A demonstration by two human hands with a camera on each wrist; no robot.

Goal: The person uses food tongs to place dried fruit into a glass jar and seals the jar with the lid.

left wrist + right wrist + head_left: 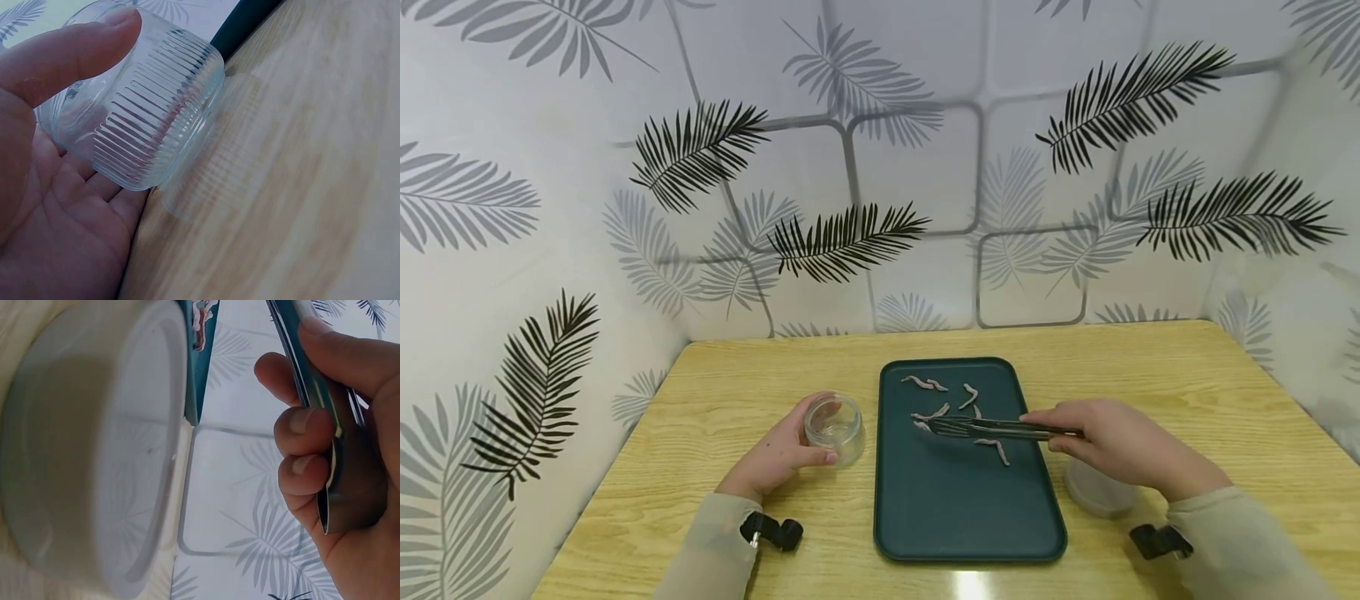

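Observation:
My left hand (pixel 790 454) holds a small clear glass jar (pixel 837 433), with the thumb and fingers around its side. In the left wrist view the jar (pixel 156 112) has a ribbed wall and stands at the wooden surface. Metal tongs (pixel 1011 428) lie in my right hand (pixel 1108 437), gripped near their back end. Their tips reach over the dark green tray (pixel 962 517), among several thin pinkish-grey strips (pixel 995 450). Whether a strip is between the tips cannot be told. In the right wrist view, curled fingers and the thumb grip the tongs (pixel 322 419).
A round whitish translucent lid (pixel 1097 492) lies on the wooden table (pixel 760 367), right of the tray and partly under my right hand. Leaf-patterned walls (pixel 917 183) border the table at the back and sides.

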